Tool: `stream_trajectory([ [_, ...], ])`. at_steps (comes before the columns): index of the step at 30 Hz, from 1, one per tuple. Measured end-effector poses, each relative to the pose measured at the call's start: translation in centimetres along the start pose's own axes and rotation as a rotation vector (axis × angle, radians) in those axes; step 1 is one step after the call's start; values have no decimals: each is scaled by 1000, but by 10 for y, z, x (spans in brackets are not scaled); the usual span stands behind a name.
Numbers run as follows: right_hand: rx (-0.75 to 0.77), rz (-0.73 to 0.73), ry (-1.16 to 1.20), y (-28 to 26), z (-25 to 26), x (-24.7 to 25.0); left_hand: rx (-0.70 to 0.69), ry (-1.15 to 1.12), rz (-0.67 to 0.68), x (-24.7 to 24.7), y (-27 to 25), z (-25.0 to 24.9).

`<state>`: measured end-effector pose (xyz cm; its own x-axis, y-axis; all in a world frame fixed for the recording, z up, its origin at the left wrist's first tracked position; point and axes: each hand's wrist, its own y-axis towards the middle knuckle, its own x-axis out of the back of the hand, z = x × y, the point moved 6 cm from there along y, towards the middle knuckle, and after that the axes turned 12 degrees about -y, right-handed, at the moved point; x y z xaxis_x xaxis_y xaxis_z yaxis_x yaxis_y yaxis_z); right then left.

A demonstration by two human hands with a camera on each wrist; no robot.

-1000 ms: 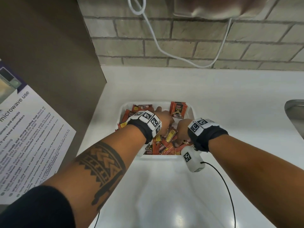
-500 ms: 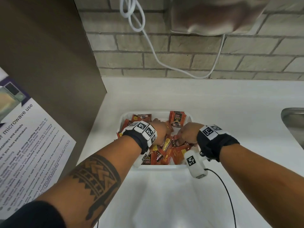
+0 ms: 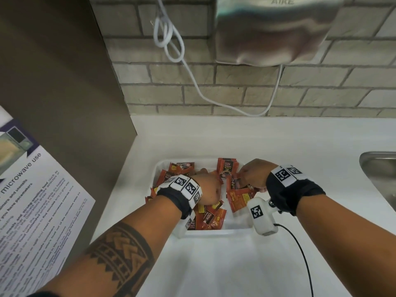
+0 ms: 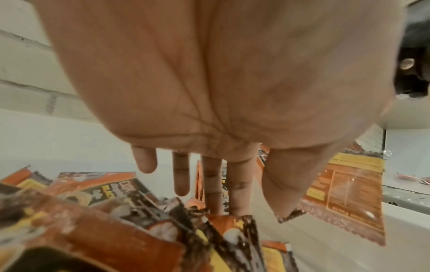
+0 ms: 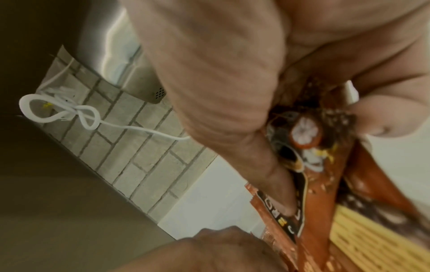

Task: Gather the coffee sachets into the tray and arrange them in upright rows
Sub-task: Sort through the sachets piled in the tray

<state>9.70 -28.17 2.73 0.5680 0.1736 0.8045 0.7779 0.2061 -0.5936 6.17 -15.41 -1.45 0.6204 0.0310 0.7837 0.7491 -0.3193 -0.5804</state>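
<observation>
A white tray (image 3: 216,232) on the white counter holds several orange-brown coffee sachets (image 3: 211,217) in a loose pile. One sachet (image 3: 227,168) stands upright against the back wall. My left hand (image 3: 205,185) lies over the left half of the pile. In the left wrist view its fingers (image 4: 211,184) are straight and touch the sachets (image 4: 111,230) below. My right hand (image 3: 250,175) grips a small bundle of sachets (image 3: 240,197) over the tray's right half. The right wrist view shows the thumb (image 5: 267,165) pinching that bundle (image 5: 307,139) against the curled fingers.
A steel hand dryer (image 3: 274,28) and its looped white cable (image 3: 192,82) hang on the brick wall behind. A steel sink (image 3: 379,168) lies at the right. A brown panel (image 3: 64,82) with a microwave notice (image 3: 32,200) stands at the left.
My right hand has lifted a bundle of sachets out of the pile and moved it right and back. The left hand has stayed over the left of the pile. The head view has tilted up.
</observation>
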Motion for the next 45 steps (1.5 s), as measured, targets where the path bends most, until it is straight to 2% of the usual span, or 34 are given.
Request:
stream_trajectory([
  [5, -22, 1, 46, -2, -5, -1, 37, -4, -49, -3, 15, 0],
  [9, -26, 11, 1, -3, -6, -3, 98, -18, -28, -12, 24, 3],
  [16, -38, 9, 85, -1, -7, -5, 174, 81, -44, -15, 20, 10],
  [25, -53, -11, 151, -2, -10, -1, 151, -45, -164, -4, 33, 11],
  [30, -67, -6, 164, -2, -15, -5, 212, -75, -121, -2, 42, 10],
  [45, -71, -1, 181, 2, -20, -7, 216, -141, -45, -1, 34, -3],
])
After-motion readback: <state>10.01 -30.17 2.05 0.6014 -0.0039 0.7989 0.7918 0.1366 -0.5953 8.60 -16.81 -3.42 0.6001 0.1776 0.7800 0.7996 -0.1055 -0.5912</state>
